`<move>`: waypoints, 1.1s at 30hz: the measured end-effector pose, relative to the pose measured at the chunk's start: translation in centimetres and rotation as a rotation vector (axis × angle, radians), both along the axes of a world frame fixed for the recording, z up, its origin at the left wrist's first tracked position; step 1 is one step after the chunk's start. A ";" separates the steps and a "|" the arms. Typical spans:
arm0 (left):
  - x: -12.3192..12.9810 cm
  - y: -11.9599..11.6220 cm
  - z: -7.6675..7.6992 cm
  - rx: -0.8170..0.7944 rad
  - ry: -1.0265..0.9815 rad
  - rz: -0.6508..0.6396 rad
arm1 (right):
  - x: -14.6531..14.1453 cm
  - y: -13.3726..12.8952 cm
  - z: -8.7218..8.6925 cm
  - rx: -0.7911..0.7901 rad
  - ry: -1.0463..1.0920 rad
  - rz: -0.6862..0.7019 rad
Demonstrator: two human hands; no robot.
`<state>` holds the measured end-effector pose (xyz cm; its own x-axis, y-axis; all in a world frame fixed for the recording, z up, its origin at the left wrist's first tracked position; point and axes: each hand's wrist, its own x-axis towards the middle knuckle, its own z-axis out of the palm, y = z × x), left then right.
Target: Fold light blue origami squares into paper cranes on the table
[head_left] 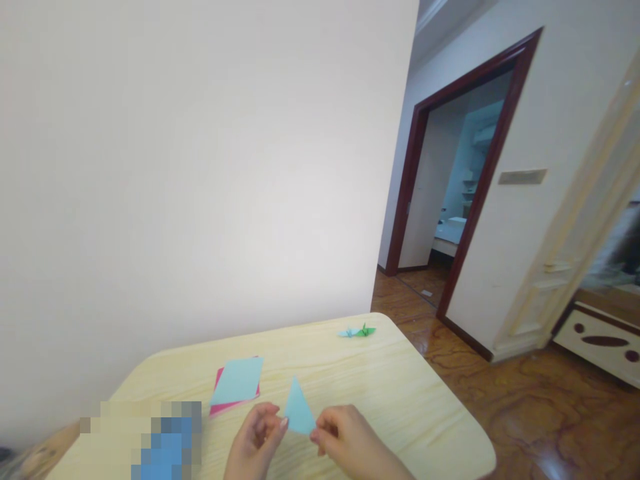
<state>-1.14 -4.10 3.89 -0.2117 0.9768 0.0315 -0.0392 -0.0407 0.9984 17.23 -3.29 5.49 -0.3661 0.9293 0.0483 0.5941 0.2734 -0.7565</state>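
Observation:
A light blue paper folded into a triangle (299, 408) stands point-up between my hands, low in the head view. My left hand (256, 441) pinches its left corner, and my right hand (350, 443) pinches its lower right corner. Up and left of my left hand, a square light blue paper sheet (235, 381) lies on a pink paper sheet (234, 407). Two small origami cranes, a pale blue crane (348, 333) and a green crane (367, 331), sit side by side near the far edge of the table.
The light wood table (395, 407) has rounded corners and meets a white wall (200, 167) on its left. A pixelated blue patch (167, 447) hides something at its near left. Beyond the right edge, a polished wooden floor (525, 413) leads to a dark-framed doorway (450, 180).

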 end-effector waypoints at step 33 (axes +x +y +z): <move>-0.8 0.3 -1.7 0.074 0.402 -0.036 | -0.1 1.1 0.4 0.425 -0.039 -0.123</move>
